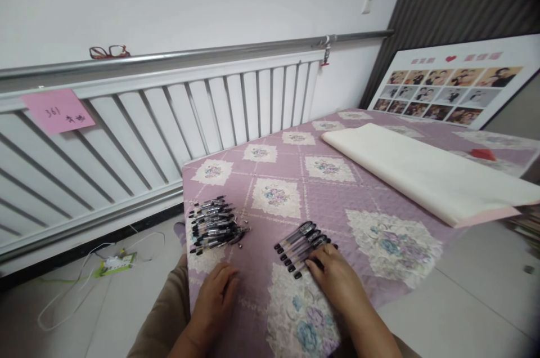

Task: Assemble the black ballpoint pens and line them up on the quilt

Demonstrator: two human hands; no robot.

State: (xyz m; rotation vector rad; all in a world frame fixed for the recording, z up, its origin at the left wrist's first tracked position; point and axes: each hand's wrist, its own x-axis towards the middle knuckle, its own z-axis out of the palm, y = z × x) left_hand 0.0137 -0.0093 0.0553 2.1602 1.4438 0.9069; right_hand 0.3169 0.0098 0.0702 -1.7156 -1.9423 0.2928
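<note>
Capped gel pens with black caps and clear barrels lie side by side in a slanted row on the purple quilted cover. At the right end of that row is my right hand, its thumb and fingers closed around a pen that they partly hide. My left hand rests on the cover near its left edge, loosely curled with the thumb apart and nothing visible in it. Beyond it lies a pile of black click pens or pen parts, with a few small tips scattered at its right side.
A folded cream sheet lies at the right, with a red item behind it. White radiator and pipe run along the wall; glasses sit on top. A photo board leans at the back. A power strip with cables is on the floor.
</note>
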